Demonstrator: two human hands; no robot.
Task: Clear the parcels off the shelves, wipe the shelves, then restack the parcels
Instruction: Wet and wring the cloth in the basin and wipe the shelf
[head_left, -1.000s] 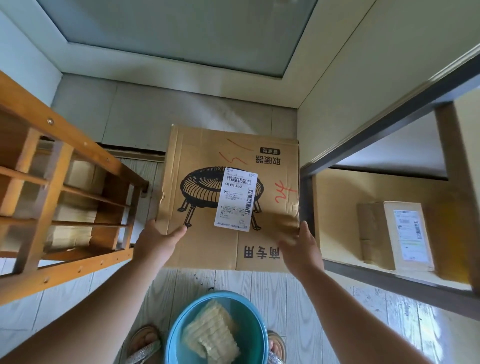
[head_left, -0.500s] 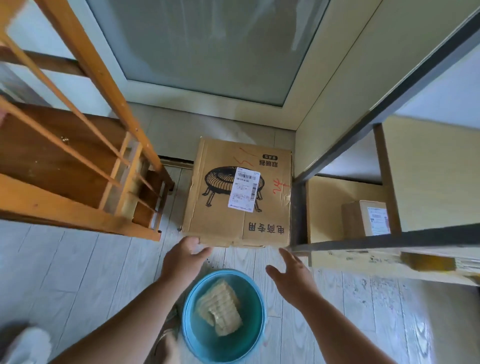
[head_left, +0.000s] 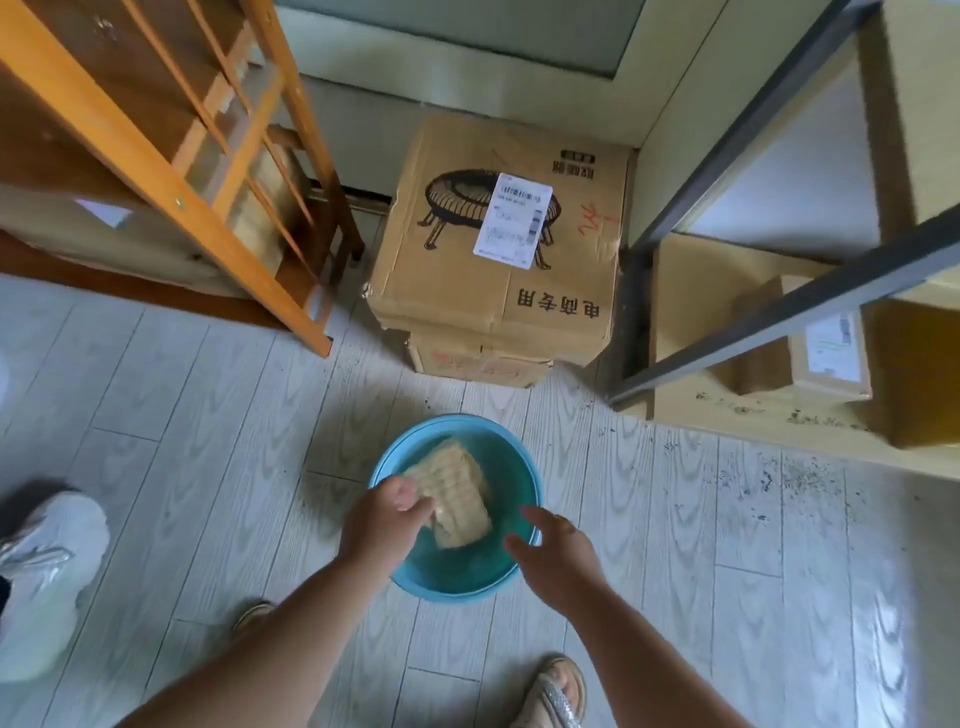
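A large cardboard parcel (head_left: 498, 249) with a heater drawing and a white label stands on the floor on top of a second box (head_left: 478, 364), against the far wall. A blue basin (head_left: 524, 493) sits on the floor in front of it with a beige ribbed cloth (head_left: 457, 493) inside. My left hand (head_left: 384, 525) pinches the cloth's near left corner. My right hand (head_left: 556, 556) hovers over the basin's right rim with fingers spread, holding nothing. A small labelled parcel (head_left: 826, 348) lies on the bottom board of the metal shelf (head_left: 779, 312) at the right.
A wooden slatted rack (head_left: 171, 150) fills the upper left, with parcels visible behind its slats. My sandalled feet (head_left: 550, 696) stand just below the basin. Another person's white shoe (head_left: 41, 561) is at the left edge. Dark specks litter the floor near the metal shelf.
Both hands let go of the large parcel, which now stands on the floor stack, and dropped to the basin. The left hand took hold of the cloth. The view tilted down.
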